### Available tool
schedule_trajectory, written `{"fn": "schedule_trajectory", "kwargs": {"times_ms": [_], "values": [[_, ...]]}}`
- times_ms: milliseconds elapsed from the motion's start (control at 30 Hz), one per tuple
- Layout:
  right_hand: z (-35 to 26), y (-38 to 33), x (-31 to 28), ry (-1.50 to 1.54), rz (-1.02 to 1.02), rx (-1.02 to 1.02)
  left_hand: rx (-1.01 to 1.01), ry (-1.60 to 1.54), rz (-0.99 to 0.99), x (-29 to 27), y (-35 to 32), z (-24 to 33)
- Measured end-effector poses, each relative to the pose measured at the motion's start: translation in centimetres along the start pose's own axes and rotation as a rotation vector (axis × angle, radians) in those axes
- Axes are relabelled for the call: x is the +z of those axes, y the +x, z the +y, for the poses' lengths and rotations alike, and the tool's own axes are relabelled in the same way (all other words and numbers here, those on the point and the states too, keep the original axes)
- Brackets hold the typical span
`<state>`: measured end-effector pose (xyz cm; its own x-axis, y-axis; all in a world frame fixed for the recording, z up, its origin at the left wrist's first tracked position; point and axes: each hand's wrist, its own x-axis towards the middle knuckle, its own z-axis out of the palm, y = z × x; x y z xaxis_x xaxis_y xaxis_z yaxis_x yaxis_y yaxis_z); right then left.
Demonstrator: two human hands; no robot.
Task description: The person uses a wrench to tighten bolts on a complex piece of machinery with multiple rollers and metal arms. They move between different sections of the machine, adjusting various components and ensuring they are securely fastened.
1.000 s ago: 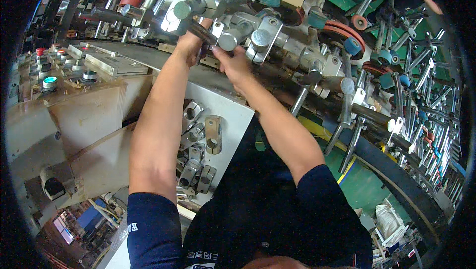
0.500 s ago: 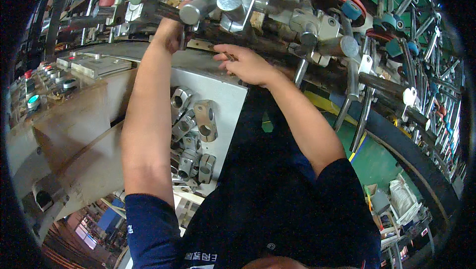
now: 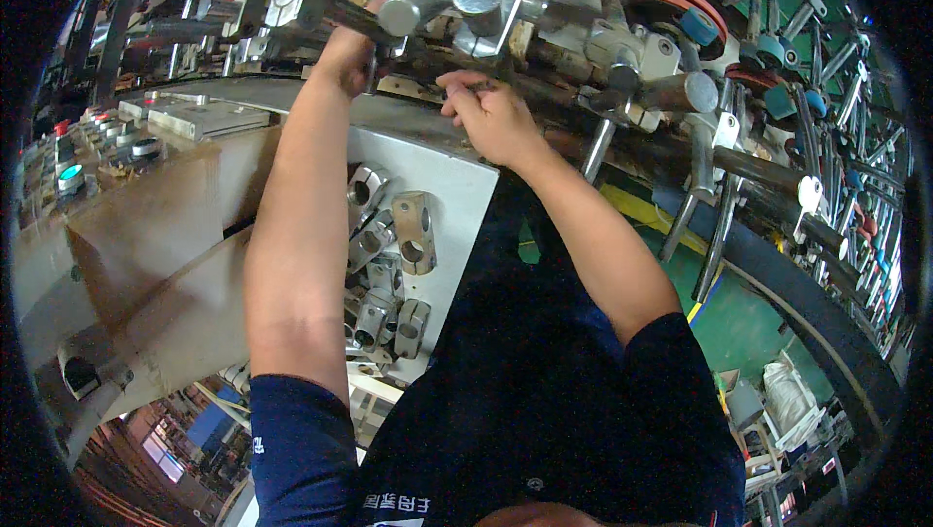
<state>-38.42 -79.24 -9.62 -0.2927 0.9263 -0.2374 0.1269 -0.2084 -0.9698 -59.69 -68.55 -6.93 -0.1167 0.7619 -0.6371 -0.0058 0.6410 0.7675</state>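
My left hand (image 3: 347,59) reaches up among the machine's metal rods, beside a rod with a round silver end (image 3: 399,17). A dark metal piece lies against its palm side, and most of its fingers are hidden behind the metalwork. To its right, my right hand (image 3: 498,124) is held below the machine's dark bar, fingers curled in. A small dark thing shows at its fingers, too little of it to name. Beneath my hands, several loose metal clamps (image 3: 414,233) with round holes lie on a light grey panel (image 3: 471,182).
A control panel with buttons (image 3: 121,143) stands at the left. Rods, clamps and a red-rimmed wheel (image 3: 680,0) crowd the far side. At the right, a dark curved rail (image 3: 792,308) runs above the green floor (image 3: 743,328). A white bag (image 3: 789,396) sits at the lower right.
My right hand has turned and its fingers have curled in more. My left hand stays up among the rods. The whole view has shifted slightly.
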Motion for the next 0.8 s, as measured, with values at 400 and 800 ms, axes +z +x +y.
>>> {"fn": "schedule_trajectory", "kwargs": {"times_ms": [400,800], "values": [[-2.0,-1.1,-2.4,0.254,-0.303,-0.139,-0.015,-0.007,0.043,1.4,-0.8,0.7],[-5.3,-4.5,-3.8,0.079,-0.132,0.005,-0.067,0.098,-0.017,-0.6,3.8,-1.4]]}}
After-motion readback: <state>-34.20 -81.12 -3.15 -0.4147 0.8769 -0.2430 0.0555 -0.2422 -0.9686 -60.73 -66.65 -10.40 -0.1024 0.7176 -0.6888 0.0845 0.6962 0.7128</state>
